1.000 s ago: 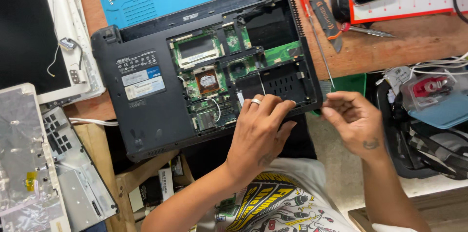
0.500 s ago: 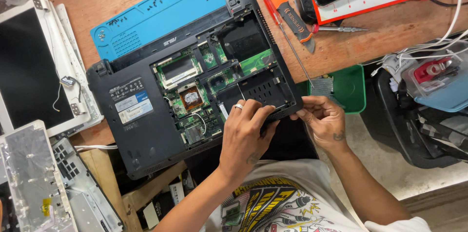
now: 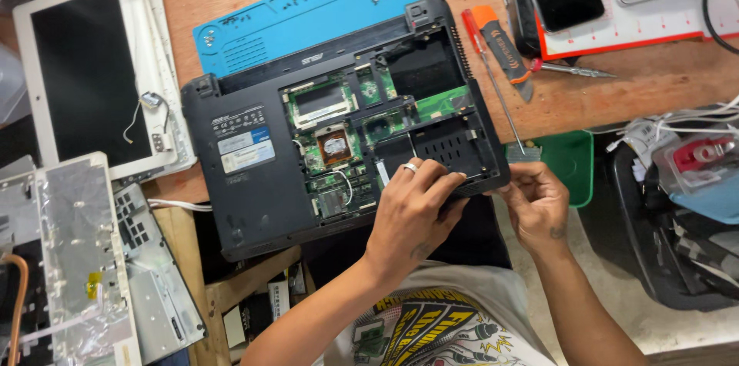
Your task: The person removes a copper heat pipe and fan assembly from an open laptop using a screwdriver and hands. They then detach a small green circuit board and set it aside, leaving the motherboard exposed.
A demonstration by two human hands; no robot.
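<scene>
Two hands closer now | left hand (image 3: pixel 412 208) pressing netbook base (image 3: pixel 339 127) corner | right hand (image 3: pixel 537 200) pinching same corner, previously apart | green tray (image 3: pixel 570 162) beyond right hand

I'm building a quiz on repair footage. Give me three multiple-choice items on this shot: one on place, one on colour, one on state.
1. Where does the left hand rest?
A. on the laptop's near edge
B. on the mat
C. on the white screen

2. What colour is the mat behind the laptop?
A. red
B. blue
C. yellow

3. How is the laptop's underside?
A. fully covered
B. wrapped in foil
C. open, with boards showing

Answers:
1 A: its fingers lie over the near right edge.
2 B: the mat is blue.
3 C: green circuit boards are exposed.
</scene>
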